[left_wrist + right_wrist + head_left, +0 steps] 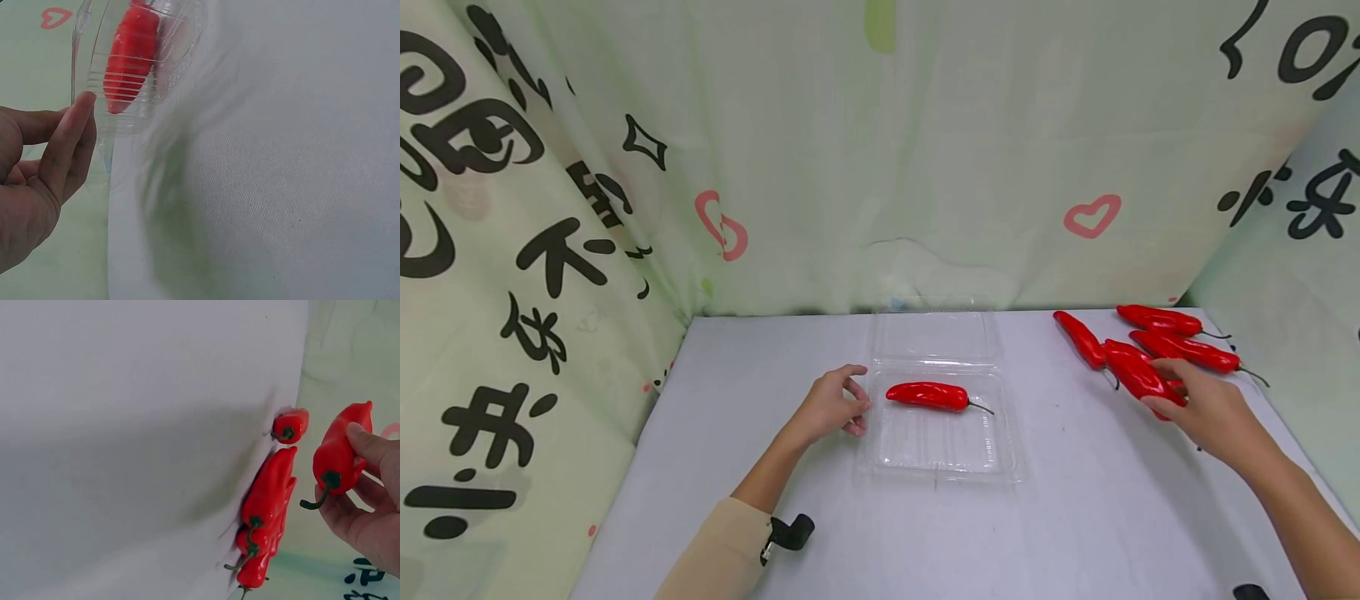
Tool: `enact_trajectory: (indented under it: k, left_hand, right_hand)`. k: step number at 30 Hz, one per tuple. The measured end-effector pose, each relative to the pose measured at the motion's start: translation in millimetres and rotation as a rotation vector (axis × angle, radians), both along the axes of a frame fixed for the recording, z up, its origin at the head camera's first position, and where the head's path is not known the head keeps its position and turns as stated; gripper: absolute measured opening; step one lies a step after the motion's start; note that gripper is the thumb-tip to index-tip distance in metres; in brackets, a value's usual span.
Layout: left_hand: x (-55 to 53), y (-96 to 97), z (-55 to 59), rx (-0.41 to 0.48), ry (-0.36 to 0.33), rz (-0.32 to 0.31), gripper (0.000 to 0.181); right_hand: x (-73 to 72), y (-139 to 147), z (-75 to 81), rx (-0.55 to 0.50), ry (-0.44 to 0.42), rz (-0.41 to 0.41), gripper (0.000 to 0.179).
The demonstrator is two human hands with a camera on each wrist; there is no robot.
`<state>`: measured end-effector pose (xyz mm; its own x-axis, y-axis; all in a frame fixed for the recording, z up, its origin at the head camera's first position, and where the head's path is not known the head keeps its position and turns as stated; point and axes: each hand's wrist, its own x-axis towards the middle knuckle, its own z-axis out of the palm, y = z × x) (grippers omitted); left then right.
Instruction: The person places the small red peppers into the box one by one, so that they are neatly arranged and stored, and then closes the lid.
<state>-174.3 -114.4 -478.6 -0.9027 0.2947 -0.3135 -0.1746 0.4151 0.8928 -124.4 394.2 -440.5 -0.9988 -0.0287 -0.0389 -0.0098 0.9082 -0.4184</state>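
My right hand grips a red chili pepper at the right side of the table. The right wrist view shows that pepper raised off the table between thumb and fingers, its green stem hanging down. At the middle, an open clear plastic clamshell box has one red pepper lying crosswise in its base. My left hand is at the box's left edge with fingers loosely bent; whether the fingertips touch the plastic is hard to tell. In the left wrist view the fingers are beside the box wall.
Several more red peppers lie at the table's back right, one apart from a cluster. The box's lid leans back toward the printed curtain behind the white table. Curtains also hang at both sides.
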Motion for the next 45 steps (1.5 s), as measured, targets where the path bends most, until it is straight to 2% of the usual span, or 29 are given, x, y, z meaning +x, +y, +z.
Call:
enact_trajectory:
  k: [5, 12, 22, 39, 45]
  left_hand:
    - [-1.0, 0.5, 0.1, -0.009, -0.002, 0.0, 0.065]
    - [-1.7, -0.1, 1.8, -0.012, -0.005, -0.004, 0.066]
    - [-1.9, -0.6, 2.4, -0.015, -0.011, 0.005, 0.064]
    - [-0.3, -0.2, 1.2, -0.015, -0.007, 0.005, 0.064]
    - [-0.7, -0.2, 1.2, -0.009, -0.005, 0.006, 0.064]
  right_hand:
    - [-3.2, -11.6, 6.4, -0.006, 0.036, 0.048, 0.082]
    - [-7.4, -26.9, 12.5, -0.003, 0.043, 0.095, 0.078]
    - [-12.8, -51.9, 14.1, -0.029, 0.067, 0.15, 0.075]
    - [-17.9, -105.4, 23.9, -0.01, 0.144, 0.273, 0.073]
    - [-24.0, -123.4, 25.3, -0.017, 0.132, 0.318, 0.071]
